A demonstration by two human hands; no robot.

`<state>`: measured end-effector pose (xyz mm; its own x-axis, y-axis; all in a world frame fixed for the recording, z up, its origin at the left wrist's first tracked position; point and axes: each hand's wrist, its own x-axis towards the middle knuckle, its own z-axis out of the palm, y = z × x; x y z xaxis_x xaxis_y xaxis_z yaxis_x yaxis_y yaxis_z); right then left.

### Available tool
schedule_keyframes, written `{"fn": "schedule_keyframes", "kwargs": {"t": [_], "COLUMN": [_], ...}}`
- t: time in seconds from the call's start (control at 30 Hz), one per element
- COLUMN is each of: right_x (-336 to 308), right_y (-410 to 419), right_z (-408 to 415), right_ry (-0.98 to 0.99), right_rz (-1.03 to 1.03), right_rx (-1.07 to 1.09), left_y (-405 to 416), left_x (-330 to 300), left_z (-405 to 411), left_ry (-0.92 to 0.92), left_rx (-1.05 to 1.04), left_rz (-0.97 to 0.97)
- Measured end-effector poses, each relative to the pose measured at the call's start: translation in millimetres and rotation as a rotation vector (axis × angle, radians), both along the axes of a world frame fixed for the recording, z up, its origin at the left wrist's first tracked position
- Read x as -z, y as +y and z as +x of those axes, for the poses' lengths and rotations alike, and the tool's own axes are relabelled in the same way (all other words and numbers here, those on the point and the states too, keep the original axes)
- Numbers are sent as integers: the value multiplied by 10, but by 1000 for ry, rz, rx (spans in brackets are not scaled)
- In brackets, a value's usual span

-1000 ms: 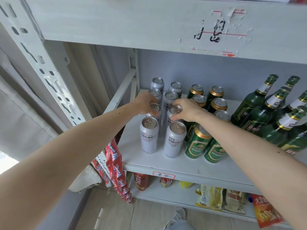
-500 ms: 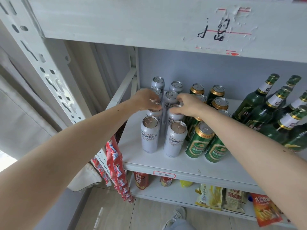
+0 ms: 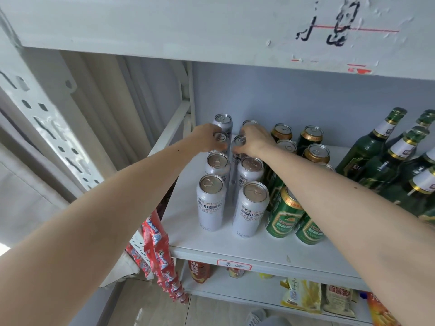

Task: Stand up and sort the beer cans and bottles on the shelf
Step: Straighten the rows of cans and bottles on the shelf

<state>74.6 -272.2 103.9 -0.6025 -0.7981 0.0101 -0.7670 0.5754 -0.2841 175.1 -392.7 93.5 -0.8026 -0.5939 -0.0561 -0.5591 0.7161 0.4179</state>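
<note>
Tall white beer cans (image 3: pixel 210 203) stand upright in two rows on the white shelf (image 3: pixel 235 249). My left hand (image 3: pixel 205 140) grips a white can (image 3: pixel 220 140) in the left row, third from the front. My right hand (image 3: pixel 255 141) holds the matching white can (image 3: pixel 237 147) in the right row. Green beer cans (image 3: pixel 283 214) with gold rims stand in two rows just to the right, partly hidden by my right forearm. Green beer bottles (image 3: pixel 374 147) with white neck labels stand at the far right.
An upper shelf board (image 3: pixel 211 31) hangs low over the cans. A perforated white upright (image 3: pixel 42 118) and a diagonal brace (image 3: pixel 169 130) border the left side. Red snack strips (image 3: pixel 160 252) hang beside the shelf. Snack packets (image 3: pixel 303 295) lie on the shelf below.
Both hands have reached further back along the white can rows, from the second pair to the third pair. The view has shifted closer to the shelf.
</note>
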Motion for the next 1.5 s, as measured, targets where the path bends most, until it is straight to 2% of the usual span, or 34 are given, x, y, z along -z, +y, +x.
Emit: {"fn": "schedule_keyframes", "kwargs": {"t": [0.17, 0.4, 1.03, 1.13, 1.3, 1.5], "right_x": [20, -36, -11, -6, -10, -47], "right_y": [22, 77, 192, 202, 186, 122], "right_z": [-94, -124, -219, -233, -238, -313], "right_ry": [-68, -146, -94, -93, -107, -159], "right_rz": [12, -7, 50, 63, 85, 114], "right_rx": [0, 15, 35, 37, 41, 38], "left_y": [-55, -106, 25, 18, -74, -220], "left_x": [43, 17, 23, 29, -10, -58], "left_z": [-73, -93, -99, -99, -116, -209], "left_ry": [-31, -10, 15, 37, 117, 273], "left_rx": [7, 27, 38, 41, -28, -148], "left_rz": [-46, -12, 32, 63, 241, 181]}}
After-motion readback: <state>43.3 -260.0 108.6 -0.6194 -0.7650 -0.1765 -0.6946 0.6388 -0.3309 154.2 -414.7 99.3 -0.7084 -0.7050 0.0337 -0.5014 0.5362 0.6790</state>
